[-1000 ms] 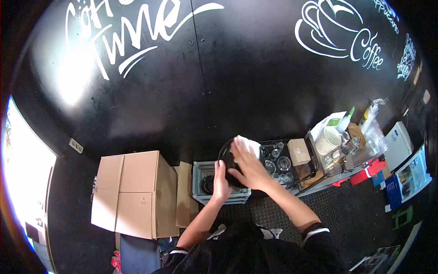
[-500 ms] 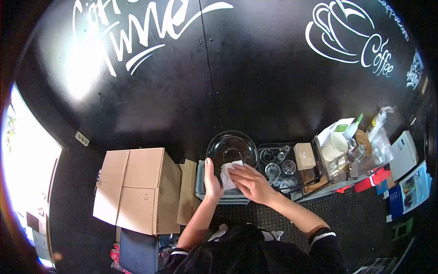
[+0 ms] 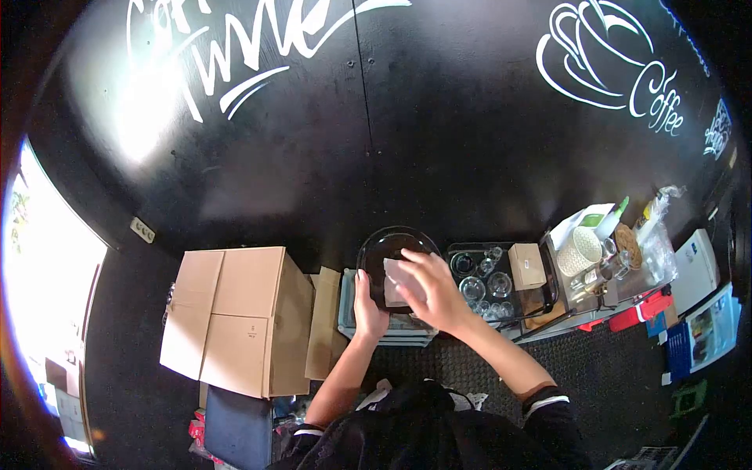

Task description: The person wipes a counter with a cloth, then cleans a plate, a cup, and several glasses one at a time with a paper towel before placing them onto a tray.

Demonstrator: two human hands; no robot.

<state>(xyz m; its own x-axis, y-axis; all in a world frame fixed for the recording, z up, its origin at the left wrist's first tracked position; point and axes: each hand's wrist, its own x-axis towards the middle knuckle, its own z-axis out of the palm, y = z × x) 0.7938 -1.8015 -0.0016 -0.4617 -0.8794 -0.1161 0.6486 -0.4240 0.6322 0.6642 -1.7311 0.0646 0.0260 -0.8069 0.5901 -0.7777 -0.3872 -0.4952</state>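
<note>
My left hand [image 3: 370, 312] grips the near left rim of a round clear glass plate [image 3: 382, 249], its thumb pointing up along the edge. On the plate's inner face lies a folded white tissue [image 3: 396, 288]. Over the tissue and the plate's right part is my right hand [image 3: 440, 296], fingers stretched out and spread, some of them touching or just above the tissue; exact contact cannot be told. The plate is held above a stack of grey-blue trays or crates [image 3: 352, 330], partly hidden by my hands.
On the right, a dark tray holds several glass cups [image 3: 473, 290] and a small brown box [image 3: 527, 266]. Beyond stands a cart with a white woven basket [image 3: 580, 252]. A large cardboard box [image 3: 227, 321] stands at left. The black wall [image 3: 313, 157] rises close ahead.
My right hand has lifted slightly and its fingers have spread, while the tissue now lies flatter and higher on the plate. My left hand keeps its hold on the rim.
</note>
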